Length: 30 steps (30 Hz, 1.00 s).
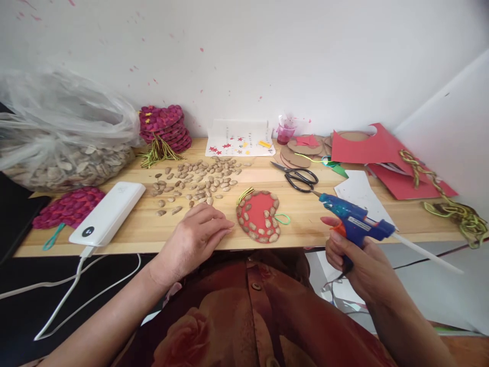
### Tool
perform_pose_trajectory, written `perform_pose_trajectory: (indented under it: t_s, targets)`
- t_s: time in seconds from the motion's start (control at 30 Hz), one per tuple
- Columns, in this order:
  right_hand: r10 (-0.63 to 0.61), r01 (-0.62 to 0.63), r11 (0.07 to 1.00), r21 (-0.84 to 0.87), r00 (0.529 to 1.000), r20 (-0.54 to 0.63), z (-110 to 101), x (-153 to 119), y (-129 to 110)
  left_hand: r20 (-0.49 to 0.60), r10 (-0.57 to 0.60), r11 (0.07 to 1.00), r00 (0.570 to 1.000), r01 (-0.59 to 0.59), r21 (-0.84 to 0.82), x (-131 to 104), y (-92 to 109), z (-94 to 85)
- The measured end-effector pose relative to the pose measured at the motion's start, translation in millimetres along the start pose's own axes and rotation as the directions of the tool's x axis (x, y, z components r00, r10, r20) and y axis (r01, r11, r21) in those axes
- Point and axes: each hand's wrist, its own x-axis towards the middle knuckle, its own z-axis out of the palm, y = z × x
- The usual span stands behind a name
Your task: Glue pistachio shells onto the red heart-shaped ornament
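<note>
In my right hand (351,255) is a blue hot glue gun (353,219), its nozzle pointing left and a white glue stick coming out of the back. Left of it a red heart-shaped card (262,211) lies flat near the table's front edge. Peanuts (252,232) line most of its rim, with a few further in; a yellow-green tassel and a green loop stick out from it. My left hand (202,229) rests just left of the card, fingers bent and pressed together; whatever they may hold is hidden. Behind that hand are many loose peanuts (206,178).
Black scissors (300,178) lie behind the card. A white power bank (109,214) with a cable, a plastic bag of peanuts (64,163) and stacked purple peanut pieces (166,127) are at left. Red card scraps (397,163) and tangled cord (466,219) lie at right.
</note>
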Motion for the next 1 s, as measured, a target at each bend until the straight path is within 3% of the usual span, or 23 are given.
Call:
perform_pose_trajectory:
  t_s: [0.1, 0.43, 0.57, 0.7, 0.87, 1.0]
  targets:
    - [-0.023, 0.022, 1.0, 0.018, 0.999, 0.04, 6, 7, 2, 0.019, 0.016, 0.999, 1.0, -0.015, -0.04, -3, 2, 8.9]
    - [-0.039, 0.086, 0.97, -0.228, 0.978, 0.205, 15, 23, -1, 0.065, -0.045, 0.996, 0.997, 0.05, -0.078, 12, 1, 26.8]
    - [-0.055, 0.12, 0.961, -0.248, 0.965, 0.255, 22, 33, -4, 0.055, -0.05, 0.993, 0.997, 0.056, -0.105, 13, 5, 34.1]
    - [-0.011, 0.087, 0.951, -0.298, 0.969, 0.248, 26, 40, -1, 0.038, -0.068, 0.994, 0.997, 0.071, -0.085, 13, 8, 39.4]
    - [-0.111, 0.196, 0.858, -0.474, 0.973, 0.201, 33, 41, -9, 0.029, -0.038, 0.998, 0.999, 0.04, -0.057, 11, 10, 44.2]
    - [-0.116, 0.192, 0.844, -0.5, 0.977, 0.18, 34, 49, -13, -0.015, 0.016, 0.996, 1.0, -0.018, -0.087, 9, 10, 41.3]
